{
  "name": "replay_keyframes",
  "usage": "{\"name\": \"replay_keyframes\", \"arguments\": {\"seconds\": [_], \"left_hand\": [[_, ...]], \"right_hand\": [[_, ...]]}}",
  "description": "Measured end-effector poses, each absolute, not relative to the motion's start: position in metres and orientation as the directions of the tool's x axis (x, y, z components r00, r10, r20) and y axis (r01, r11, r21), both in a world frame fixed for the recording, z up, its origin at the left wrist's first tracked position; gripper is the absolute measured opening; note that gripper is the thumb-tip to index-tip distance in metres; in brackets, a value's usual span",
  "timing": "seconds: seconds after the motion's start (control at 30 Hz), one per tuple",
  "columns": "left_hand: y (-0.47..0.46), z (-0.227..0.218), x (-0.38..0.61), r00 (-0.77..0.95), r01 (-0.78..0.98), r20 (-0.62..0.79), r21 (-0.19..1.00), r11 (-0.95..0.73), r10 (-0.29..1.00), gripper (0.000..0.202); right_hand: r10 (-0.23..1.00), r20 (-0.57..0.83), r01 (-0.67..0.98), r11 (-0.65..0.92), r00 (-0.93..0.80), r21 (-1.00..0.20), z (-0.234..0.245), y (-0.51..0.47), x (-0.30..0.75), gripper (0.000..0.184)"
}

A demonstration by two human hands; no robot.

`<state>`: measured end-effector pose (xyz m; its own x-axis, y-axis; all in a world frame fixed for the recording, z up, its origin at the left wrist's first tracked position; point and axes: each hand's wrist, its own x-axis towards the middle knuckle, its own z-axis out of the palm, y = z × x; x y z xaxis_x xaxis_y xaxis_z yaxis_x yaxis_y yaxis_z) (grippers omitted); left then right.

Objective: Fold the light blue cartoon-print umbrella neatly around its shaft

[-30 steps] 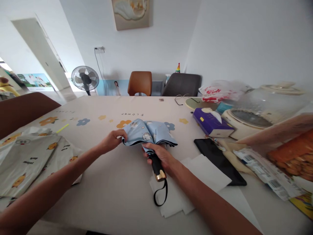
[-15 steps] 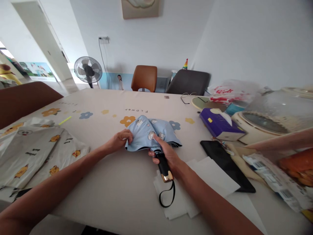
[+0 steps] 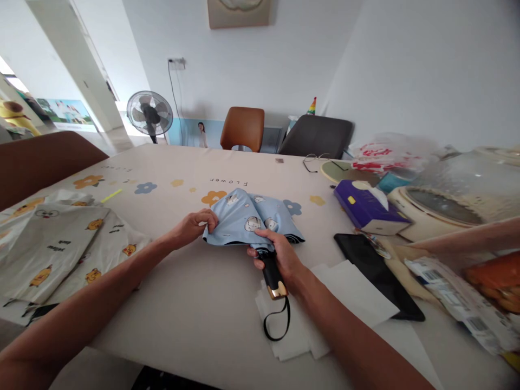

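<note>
A folding umbrella (image 3: 244, 216) with light blue, cartoon-printed fabric lies loosely collapsed over the table. Its black handle (image 3: 271, 276) has a gold end and a black wrist strap (image 3: 278, 325), and points toward me. My right hand (image 3: 280, 252) is wrapped round the top of the handle, thumb pressing on the fabric. At the canopy's left edge, my left hand (image 3: 199, 225) pinches a fold of the cloth between thumb and fingers. The dark underside of the canopy shows along its lower rim.
White paper sheets (image 3: 349, 292) and a black tablet-like slab (image 3: 377, 276) lie to the right, near a purple tissue box (image 3: 368, 208). A printed cloth (image 3: 77, 244) is spread at left. Glasses (image 3: 319, 160) rest at the back. Chairs (image 3: 242, 129) and a fan (image 3: 150, 114) stand beyond.
My left hand has drawn the pinched canopy edge slightly left, so the fabric is spread a little wider. The right hand keeps its hold on the umbrella. The view has shifted slightly.
</note>
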<state>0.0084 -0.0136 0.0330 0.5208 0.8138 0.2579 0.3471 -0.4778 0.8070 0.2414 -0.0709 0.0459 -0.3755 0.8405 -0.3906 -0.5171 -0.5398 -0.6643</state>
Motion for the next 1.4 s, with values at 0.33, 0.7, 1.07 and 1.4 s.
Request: {"name": "replay_keyframes", "arguments": {"seconds": [0.33,0.7,1.07,1.4], "left_hand": [[-0.009,0.035,0.005,0.534,0.388,0.306,0.740,-0.550,0.788,0.022],[-0.057,0.061,0.079,0.185,0.310,0.341,0.870,-0.384,0.922,0.039],[-0.058,0.087,0.142,-0.087,-0.139,0.058,0.988,-0.070,0.995,0.066],[-0.033,0.086,0.128,0.224,-0.548,-0.274,0.758,0.354,0.935,0.042]], "right_hand": [[0.821,-0.496,-0.257,-0.563,-0.283,-0.786,0.049,-0.074,0.237,0.020],[0.939,-0.301,0.007,-0.306,0.168,-0.952,0.052,-0.084,0.223,0.020],[0.984,-0.169,0.237,-0.178,0.058,-0.955,0.058,-0.094,0.221,0.030],[0.979,-0.205,0.187,-0.202,0.000,-0.961,0.062,-0.095,0.220,0.017]]}}
